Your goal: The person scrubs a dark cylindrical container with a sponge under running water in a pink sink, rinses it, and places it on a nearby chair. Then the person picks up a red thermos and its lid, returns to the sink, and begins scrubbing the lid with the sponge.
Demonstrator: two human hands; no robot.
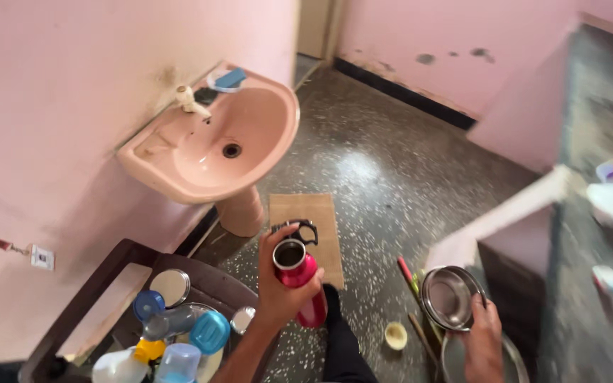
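Here, lower centre: our left hand (282, 287) clenches around a red bottle (301, 280), held upright, its mouth open, so nothing spills. Lower right: our right hand (482, 339) grips a steel bowl (448, 296) by the rim. Pink sink (250, 152), upper left.

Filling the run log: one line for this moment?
left hand: holds red bottle, open | right hand: holds steel bowl | pink sink ahead
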